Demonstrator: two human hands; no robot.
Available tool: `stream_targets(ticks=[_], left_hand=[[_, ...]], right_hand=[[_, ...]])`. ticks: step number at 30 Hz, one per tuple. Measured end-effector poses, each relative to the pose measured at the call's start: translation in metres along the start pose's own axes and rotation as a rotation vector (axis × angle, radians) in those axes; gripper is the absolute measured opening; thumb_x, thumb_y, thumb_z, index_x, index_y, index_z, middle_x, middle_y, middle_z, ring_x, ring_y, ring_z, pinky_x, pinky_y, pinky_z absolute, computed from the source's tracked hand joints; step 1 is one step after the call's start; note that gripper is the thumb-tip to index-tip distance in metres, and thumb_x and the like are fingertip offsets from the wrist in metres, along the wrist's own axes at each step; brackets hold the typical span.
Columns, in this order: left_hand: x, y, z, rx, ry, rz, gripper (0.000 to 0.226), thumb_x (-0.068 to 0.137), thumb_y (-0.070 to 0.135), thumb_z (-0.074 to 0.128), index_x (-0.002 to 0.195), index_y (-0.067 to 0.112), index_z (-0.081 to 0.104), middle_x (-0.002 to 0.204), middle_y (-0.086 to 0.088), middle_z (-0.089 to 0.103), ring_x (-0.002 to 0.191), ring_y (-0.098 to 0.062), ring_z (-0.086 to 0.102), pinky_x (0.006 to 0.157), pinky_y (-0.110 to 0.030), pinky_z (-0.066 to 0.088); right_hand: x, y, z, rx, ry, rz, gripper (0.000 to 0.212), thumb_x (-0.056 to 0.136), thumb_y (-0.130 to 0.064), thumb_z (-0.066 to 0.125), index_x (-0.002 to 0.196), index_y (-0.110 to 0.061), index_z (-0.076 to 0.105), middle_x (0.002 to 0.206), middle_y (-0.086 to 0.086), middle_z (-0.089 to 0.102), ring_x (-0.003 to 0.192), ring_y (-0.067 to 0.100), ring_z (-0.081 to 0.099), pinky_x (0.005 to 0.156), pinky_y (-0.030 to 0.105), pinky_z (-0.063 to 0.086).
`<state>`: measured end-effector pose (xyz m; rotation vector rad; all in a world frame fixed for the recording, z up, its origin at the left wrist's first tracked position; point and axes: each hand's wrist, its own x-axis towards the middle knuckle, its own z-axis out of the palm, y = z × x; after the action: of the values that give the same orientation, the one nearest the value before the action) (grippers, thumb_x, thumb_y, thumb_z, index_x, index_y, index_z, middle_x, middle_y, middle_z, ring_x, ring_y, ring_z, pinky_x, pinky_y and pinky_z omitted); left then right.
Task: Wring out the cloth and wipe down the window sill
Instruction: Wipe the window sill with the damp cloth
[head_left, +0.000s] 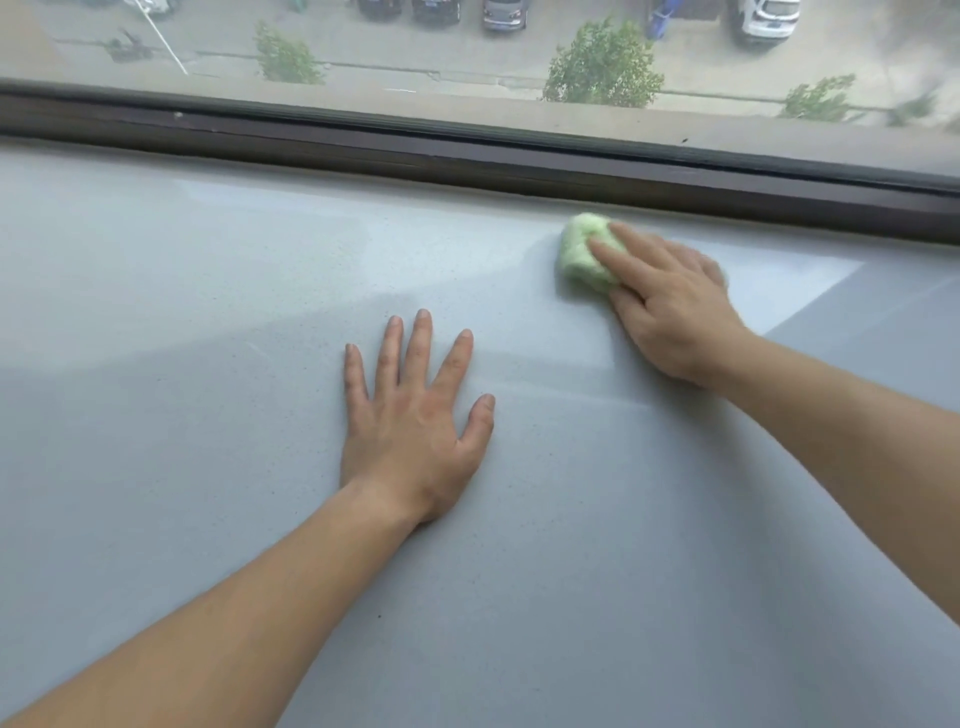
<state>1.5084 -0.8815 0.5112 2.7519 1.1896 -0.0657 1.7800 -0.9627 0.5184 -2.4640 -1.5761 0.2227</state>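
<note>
Right hand is out at the far right of the window sill, pressing flat on a small bunched-up green cloth. The fingers lie stretched over the top of the cloth rather than curled round it, so it is pinned under the hand against the sill, not gripped in a fist; the thumb side is hidden and I cannot tell if it tucks under. The cloth sits on the pale grey sill just short of the dark window frame that runs along the far edge, near it but with a thin strip of sill showing between. Left hand is nearer and to the left of the cloth, well apart from it, palm down on the sill with all fingers spread wide and holding nothing. Both bare forearms reach in from the near edge, the left from the lower left corner, the right from the right side. The sill surface shows a brighter glossy patch round the cloth and off to the far left, duller grey nearer the camera. Through the glass beyond the frame, far below, there are small trees and parked cars along a paved street.
</note>
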Motion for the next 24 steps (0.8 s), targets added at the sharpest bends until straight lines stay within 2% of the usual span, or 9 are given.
stream_targets(ticks=[4,7,10,15,17,19,21,22,24], left_hand=[[-0.001,0.001,0.0,-0.005,-0.001,0.0,0.067,0.09,0.062,0.011,0.153,0.039,0.002,0.164,0.0,-0.01,0.148,-0.02,-0.017,0.117,-0.056,-0.007],[-0.001,0.001,0.0,0.001,0.0,-0.004,0.068,0.09,0.063,0.01,0.153,0.039,0.002,0.164,0.0,-0.01,0.148,-0.02,-0.017,0.117,-0.055,-0.007],[0.0,0.001,0.0,-0.001,-0.005,-0.007,0.068,0.09,0.063,0.009,0.153,0.039,0.001,0.164,0.001,-0.01,0.148,-0.019,-0.017,0.117,-0.055,-0.008],[0.0,0.001,0.002,-0.013,-0.003,-0.015,0.067,0.09,0.062,0.013,0.152,0.039,0.004,0.164,0.002,-0.008,0.149,-0.019,-0.015,0.117,-0.055,-0.008],[0.0,0.0,0.002,-0.016,0.0,-0.01,0.066,0.09,0.062,0.014,0.152,0.04,0.005,0.164,0.002,-0.007,0.149,-0.019,-0.014,0.117,-0.055,-0.008],[0.0,-0.001,0.002,-0.029,0.004,-0.004,0.066,0.09,0.061,0.016,0.152,0.039,0.008,0.164,0.001,-0.005,0.149,-0.019,-0.013,0.117,-0.055,-0.009],[0.0,-0.002,0.002,-0.036,0.008,0.003,0.065,0.091,0.06,0.017,0.152,0.038,0.01,0.164,0.0,-0.004,0.149,-0.02,-0.012,0.117,-0.055,-0.009],[0.001,-0.003,0.002,-0.033,0.002,0.007,0.065,0.091,0.06,0.016,0.152,0.038,0.009,0.164,0.0,-0.004,0.149,-0.02,-0.012,0.117,-0.056,-0.01],[0.001,-0.003,0.003,-0.006,-0.025,0.02,0.066,0.091,0.06,0.013,0.152,0.037,0.005,0.164,-0.001,-0.008,0.149,-0.021,-0.015,0.116,-0.057,-0.011]], right_hand=[[0.006,0.003,-0.001,0.036,0.12,0.303,0.049,0.099,-0.035,0.036,0.147,-0.043,0.031,0.162,-0.009,0.021,0.144,0.026,0.023,0.116,0.041,0.01],[-0.036,-0.024,0.011,0.008,0.079,0.136,0.051,0.098,-0.041,0.033,0.149,-0.043,0.028,0.162,-0.01,0.019,0.145,0.025,0.022,0.116,0.041,0.009],[-0.052,-0.002,-0.002,0.011,-0.004,-0.036,0.052,0.096,-0.049,0.03,0.148,-0.045,0.032,0.16,-0.012,0.024,0.145,0.023,0.025,0.115,0.039,0.011],[-0.041,-0.005,0.0,0.033,0.116,0.329,0.05,0.099,-0.035,0.039,0.149,-0.041,0.031,0.162,-0.008,0.021,0.146,0.026,0.021,0.118,0.04,0.009],[-0.078,-0.037,0.012,0.018,0.106,0.24,0.051,0.099,-0.036,0.039,0.149,-0.042,0.029,0.162,-0.008,0.019,0.146,0.025,0.02,0.116,0.04,0.009],[-0.129,-0.061,0.019,0.029,0.035,0.042,0.05,0.1,-0.037,0.037,0.149,-0.044,0.029,0.162,-0.012,0.019,0.147,0.022,0.019,0.116,0.038,0.007],[-0.154,-0.056,0.015,0.054,-0.031,-0.063,0.051,0.099,-0.039,0.035,0.148,-0.048,0.028,0.161,-0.017,0.019,0.148,0.017,0.018,0.117,0.036,0.006],[-0.153,-0.045,0.011,0.07,-0.031,-0.025,0.05,0.098,-0.039,0.035,0.147,-0.05,0.029,0.16,-0.018,0.02,0.148,0.016,0.018,0.117,0.035,0.006],[-0.139,-0.026,0.006,0.1,0.039,0.213,0.05,0.099,-0.036,0.039,0.147,-0.05,0.03,0.161,-0.016,0.02,0.148,0.018,0.018,0.116,0.034,0.005]])
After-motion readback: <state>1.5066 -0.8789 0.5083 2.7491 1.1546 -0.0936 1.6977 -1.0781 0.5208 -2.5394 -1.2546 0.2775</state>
